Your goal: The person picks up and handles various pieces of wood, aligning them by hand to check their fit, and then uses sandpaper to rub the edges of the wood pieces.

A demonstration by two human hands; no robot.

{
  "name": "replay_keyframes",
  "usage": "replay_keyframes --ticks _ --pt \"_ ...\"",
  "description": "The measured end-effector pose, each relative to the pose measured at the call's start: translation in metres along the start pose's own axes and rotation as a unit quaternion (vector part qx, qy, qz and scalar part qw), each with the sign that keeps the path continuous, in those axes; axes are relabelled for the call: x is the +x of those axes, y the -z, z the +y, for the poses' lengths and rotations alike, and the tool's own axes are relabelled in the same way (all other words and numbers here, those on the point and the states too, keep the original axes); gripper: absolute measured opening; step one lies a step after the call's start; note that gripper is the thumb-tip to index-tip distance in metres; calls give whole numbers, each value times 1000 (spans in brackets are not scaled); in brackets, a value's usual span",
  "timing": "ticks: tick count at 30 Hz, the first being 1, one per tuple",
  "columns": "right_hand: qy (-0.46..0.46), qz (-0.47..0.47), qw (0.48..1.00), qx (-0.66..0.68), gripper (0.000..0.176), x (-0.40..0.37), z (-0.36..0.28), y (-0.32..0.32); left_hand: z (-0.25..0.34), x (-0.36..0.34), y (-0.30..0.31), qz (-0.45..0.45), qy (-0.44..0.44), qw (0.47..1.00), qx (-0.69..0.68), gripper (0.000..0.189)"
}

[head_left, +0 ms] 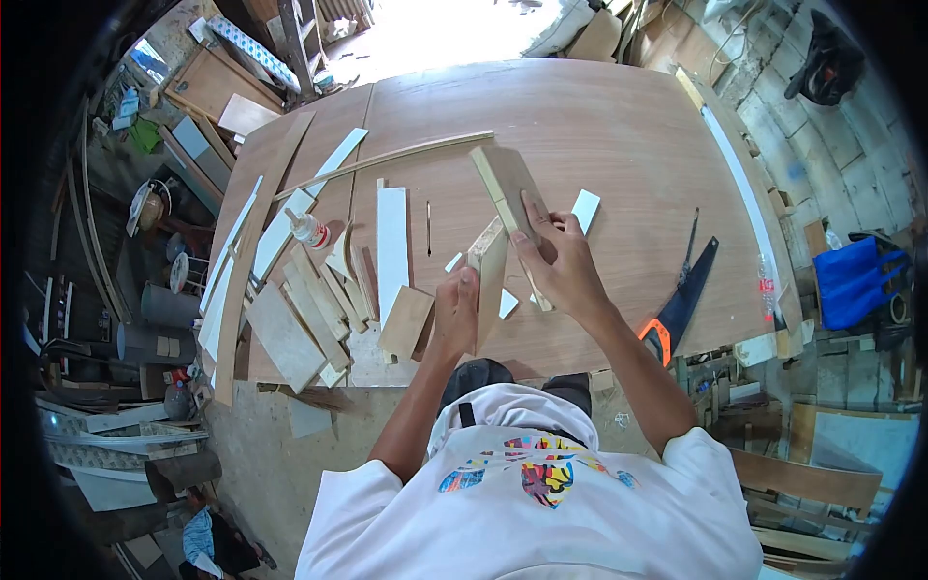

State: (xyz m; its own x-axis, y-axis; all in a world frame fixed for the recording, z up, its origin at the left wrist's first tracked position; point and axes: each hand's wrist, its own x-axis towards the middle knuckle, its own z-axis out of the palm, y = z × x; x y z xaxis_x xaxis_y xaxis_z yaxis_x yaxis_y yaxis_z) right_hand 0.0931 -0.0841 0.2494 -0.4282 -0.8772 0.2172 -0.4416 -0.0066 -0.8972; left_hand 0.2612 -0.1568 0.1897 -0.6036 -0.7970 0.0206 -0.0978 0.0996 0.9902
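Observation:
My left hand [454, 317] is wrapped round a pale wooden board [491, 275], held on end with its rough upper edge facing me. In my right hand [563, 263] is a longer wooden piece [509, 182], brown on its broad face and pale along its edge, tilted up and to the left. The two pieces overlap in this view just above the tabletop. Small white offcuts [508, 304] lie close beside the hands. Left of my left hand a short wooden block [406, 319] rests on the table.
The wooden table [638, 126] carries a handsaw [681, 300] with an orange handle at right and a glue bottle [308, 230] at left. Wood strips and scraps [290, 333] are piled on the left. A long white-faced strip [737, 174] lies along the right edge.

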Motion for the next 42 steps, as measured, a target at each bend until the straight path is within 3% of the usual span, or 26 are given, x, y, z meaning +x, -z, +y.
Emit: replay_keyframes --ticks 1,4,5,7,9,10,11,13,14,16,20,22,23,25,27,28,29,31,32,33,35,36,37,39,42 --pt "-9 -1 1000 -24 59 1 0 2 5 -1 -2 17 -34 999 6 72" --pt "172 -31 980 -92 61 -31 -39 -4 17 1 -5 53 -110 992 4 76" --pt "167 -33 981 -89 61 -34 -38 -5 18 -1 -5 66 -153 986 -3 76" --pt "172 -20 975 -139 60 -24 -35 0 3 -7 -1 60 -137 989 -12 76" --pt "49 -2 997 -51 57 -1 2 3 -22 -11 14 1 30 996 -78 77" --pt "-43 -19 998 -44 60 14 35 9 -14 -14 27 -81 -16 996 -21 82" --pt "-99 -40 992 -61 59 21 39 21 -12 -19 25 -85 -15 996 -20 82" --pt "-93 -31 991 -93 57 24 63 28 -8 -23 13 -69 -42 972 -219 88" --pt "-98 2 995 -21 55 20 61 31 9 -23 8 -64 -41 972 -222 88" --pt "-66 38 996 56 53 5 39 33 39 -23 4 -116 49 879 -459 95" --pt "-32 38 995 86 54 -21 -18 35 35 -18 6 -166 36 840 -516 99" --pt "69 40 997 9 56 -28 -32 32 40 -16 8 -169 41 841 -513 98" --pt "69 39 997 11 56 -31 -39 31 42 -17 8 -168 42 841 -512 98" --pt "116 27 989 -86 60 -37 -51 29 45 -17 8 -189 35 745 -638 93" --pt "92 8 992 -90 62 -42 -63 24 31 -16 14 -168 43 735 -656 89" --pt "123 11 984 -130 62 -44 -66 21 33 -15 15 -147 49 723 -674 86" --pt "155 14 973 -171 62 -45 -69 17 36 -16 13 -147 50 723 -673 86" --pt "151 0 977 -153 62 -48 -73 8 46 -19 7 -57 8 903 -426 69" --pt "161 -10 971 -177 62 -49 -75 3 37 -20 7 -26 10 924 -382 69" --pt "170 -19 964 -201 62 -50 -76 0 32 -22 8 -27 11 924 -381 69" --pt "171 -16 960 -221 61 -41 -67 0 20 -24 14 -14 -10 979 -204 81" --pt "135 -19 974 -182 59 -33 -56 1 2 -26 32 -61 -12 993 -95 84" --pt "99 -20 984 -145 58 -23 -43 4 5 -26 33 -61 -14 993 -96 84" --pt "-46 -62 996 -52 55 -5 -20 14 12 -27 32 -38 -118 992 -7 86" --pt "-40 -45 995 -79 58 -1 -13 19 2 -27 31 -8 -149 989 -24 83"
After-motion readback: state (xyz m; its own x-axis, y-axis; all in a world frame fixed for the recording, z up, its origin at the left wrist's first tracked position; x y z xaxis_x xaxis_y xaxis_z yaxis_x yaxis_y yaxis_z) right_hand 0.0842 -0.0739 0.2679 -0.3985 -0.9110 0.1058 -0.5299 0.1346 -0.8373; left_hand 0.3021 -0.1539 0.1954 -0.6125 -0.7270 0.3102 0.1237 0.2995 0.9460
